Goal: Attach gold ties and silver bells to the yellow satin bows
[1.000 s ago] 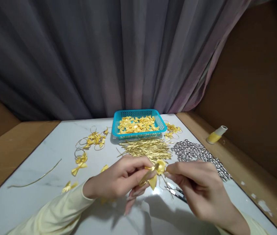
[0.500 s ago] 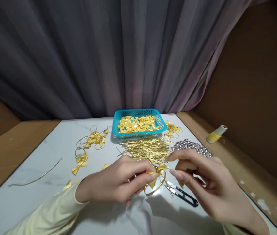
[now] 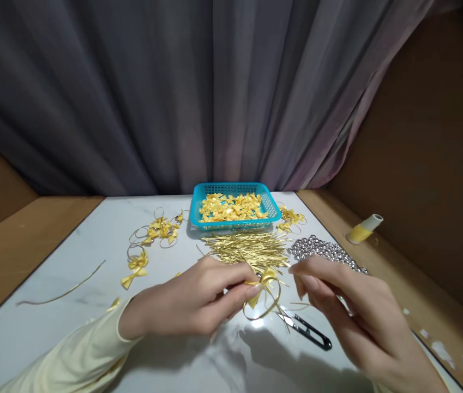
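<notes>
Between the thumb and index finger of my left hand is a yellow ribbon bow. A loop of gold cord hangs from the bow, and a small silver bead partly shows at my fingertips. Just to the right, my right hand is raised with its thumb and index finger bent and a little apart; I see nothing between them. Black-handled thread snips lie on the white table below and between my hands, blades toward the loop.
Behind my hands lies a pile of gold cords, with silver beads to its right. A blue basket holds yellow bows. Looped bows lie at the left, others beside the basket. A single cord and a yellow-wrapped tube lie farther out.
My right hand has drawn back slightly to the right, away from the bow. My left hand still pinches the bow in nearly the same place. The view has shifted slightly.
</notes>
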`<action>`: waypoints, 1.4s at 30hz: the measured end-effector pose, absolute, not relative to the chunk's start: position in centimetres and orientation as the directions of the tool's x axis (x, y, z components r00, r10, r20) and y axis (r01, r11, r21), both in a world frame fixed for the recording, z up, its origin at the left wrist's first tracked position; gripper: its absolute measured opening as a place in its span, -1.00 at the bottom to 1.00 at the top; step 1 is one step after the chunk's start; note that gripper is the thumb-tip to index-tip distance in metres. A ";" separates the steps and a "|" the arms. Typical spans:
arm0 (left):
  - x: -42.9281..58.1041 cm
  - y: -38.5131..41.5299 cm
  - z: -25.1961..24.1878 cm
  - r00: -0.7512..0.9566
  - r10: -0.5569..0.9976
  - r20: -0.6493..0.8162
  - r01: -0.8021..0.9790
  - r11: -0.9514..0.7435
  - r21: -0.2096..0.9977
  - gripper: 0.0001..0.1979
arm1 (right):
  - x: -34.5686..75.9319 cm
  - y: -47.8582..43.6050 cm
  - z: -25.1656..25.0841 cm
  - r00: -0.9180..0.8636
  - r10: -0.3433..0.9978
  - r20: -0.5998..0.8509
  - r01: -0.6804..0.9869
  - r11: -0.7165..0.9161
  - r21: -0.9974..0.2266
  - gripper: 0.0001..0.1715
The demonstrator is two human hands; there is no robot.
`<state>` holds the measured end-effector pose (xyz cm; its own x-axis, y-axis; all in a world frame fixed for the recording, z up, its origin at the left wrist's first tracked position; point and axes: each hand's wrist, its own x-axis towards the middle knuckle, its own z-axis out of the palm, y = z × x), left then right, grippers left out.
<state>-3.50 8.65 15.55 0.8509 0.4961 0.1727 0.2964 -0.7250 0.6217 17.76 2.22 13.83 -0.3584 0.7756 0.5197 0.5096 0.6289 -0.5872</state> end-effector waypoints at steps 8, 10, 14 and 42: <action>-3.8 8.3 15.0 0.867 0.474 0.151 0.362 -0.809 0.463 -0.82 | 16.5 2.2 14.4 -0.347 0.834 0.429 0.508 0.552 -0.661 -0.79; -3.8 8.2 14.8 0.873 0.470 0.134 0.376 -0.821 0.429 -0.81 | 16.1 2.0 14.2 -0.347 0.856 0.383 0.541 0.516 -0.664 -0.85; -3.9 8.1 14.6 0.878 0.470 0.095 0.392 -0.817 0.422 -0.79 | 15.8 2.4 13.2 -0.389 0.822 0.417 0.541 0.570 -0.619 -0.87; -4.0 8.3 14.1 0.886 0.460 -0.056 0.434 -0.783 0.445 -0.84 | 16.1 3.0 12.3 -0.440 0.790 0.427 0.513 0.611 -0.602 -0.70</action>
